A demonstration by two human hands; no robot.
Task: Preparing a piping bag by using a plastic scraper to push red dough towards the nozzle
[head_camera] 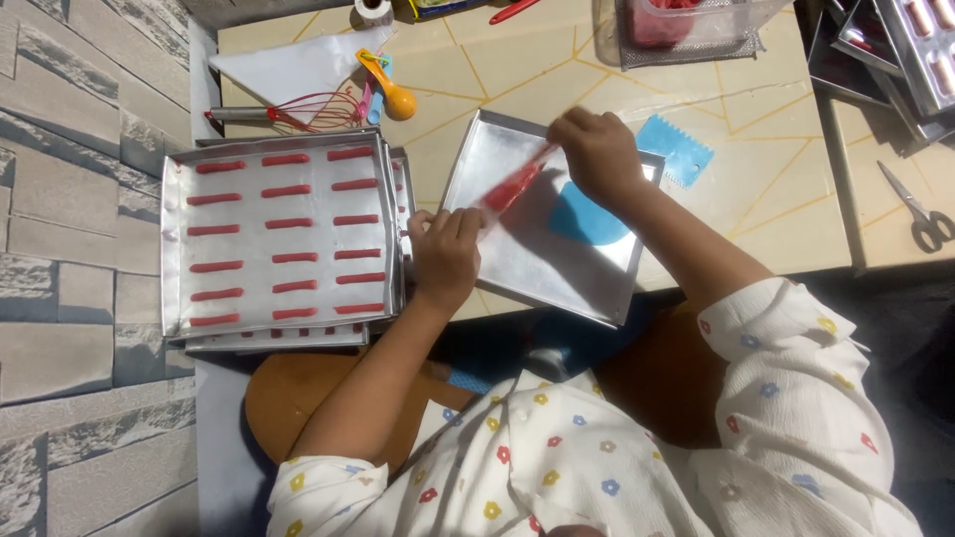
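Cream tiled table: one tray piped, one bare.
At left, your filled tray (pixel 279 239) holds three columns of red strips; centre, your right hand (pixel 597 154) clenches the piping bag (pixel 512 187), left hand (pixel 445 257) grasping its tip over the unpiped tray (pixel 557 268).

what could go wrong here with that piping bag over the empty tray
The empty tray juts past the table edge toward the person, so a push down might tip it. The piping bag, held between both hands, left hand and right hand, sits beside the filled tray; a slip could smear its red strips.
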